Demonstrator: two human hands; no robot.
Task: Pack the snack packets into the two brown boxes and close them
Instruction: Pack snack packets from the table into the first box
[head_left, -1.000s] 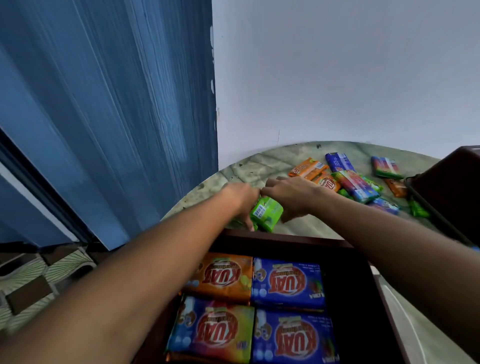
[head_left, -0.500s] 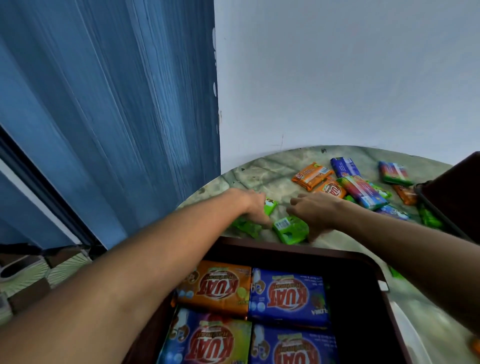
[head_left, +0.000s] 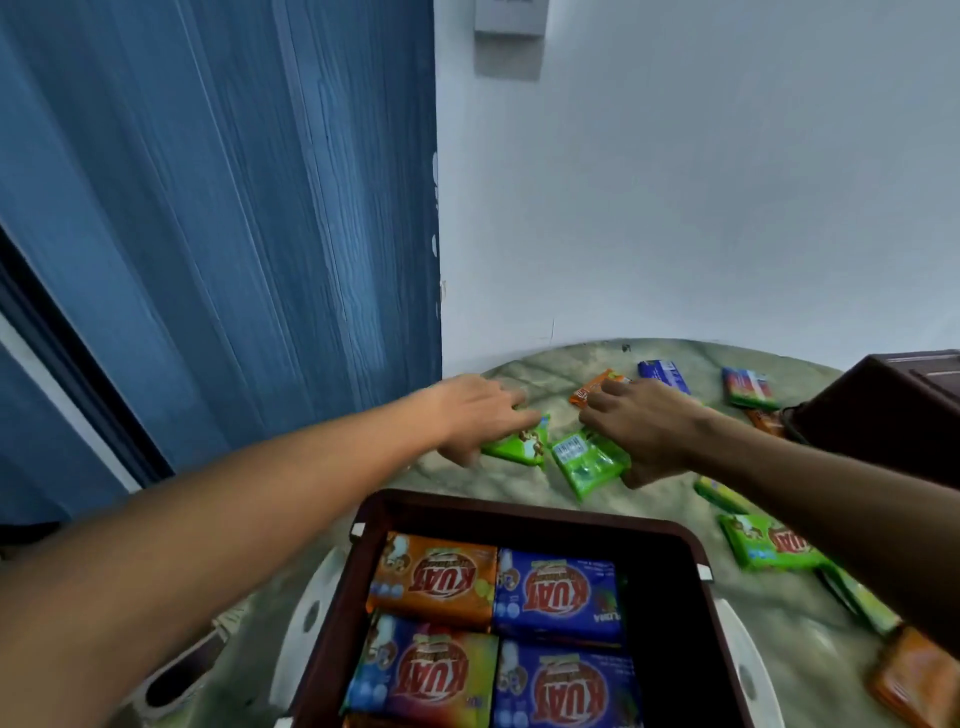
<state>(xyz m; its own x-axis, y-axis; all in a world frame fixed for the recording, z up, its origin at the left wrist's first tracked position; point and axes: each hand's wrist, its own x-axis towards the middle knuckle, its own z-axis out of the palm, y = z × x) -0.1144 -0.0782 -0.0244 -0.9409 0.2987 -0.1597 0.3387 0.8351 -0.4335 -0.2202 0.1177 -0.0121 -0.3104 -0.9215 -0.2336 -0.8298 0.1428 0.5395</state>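
Note:
An open brown box (head_left: 524, 512) lies just before me, with orange and blue KUAT snack packets (head_left: 556, 590) laid flat inside. Beyond its far rim, my left hand (head_left: 480, 415) rests its fingers on a green packet (head_left: 519, 445) lying on the table. My right hand (head_left: 636, 423) grips a second green packet (head_left: 587, 465) by its right end. The second brown box (head_left: 878, 415) stands at the right edge. More loose packets, green (head_left: 769, 543), orange (head_left: 592, 389) and blue (head_left: 662, 374), lie scattered on the table.
The table (head_left: 545, 364) has a mottled green-grey cover and meets a white wall behind. A blue folding door stands at the left. An orange packet (head_left: 914, 680) lies near the table's right front edge.
The two green packets have come apart: my left hand now presses one on the table, my right hand holds the other slightly nearer the box. The view has tilted so more of the table shows.

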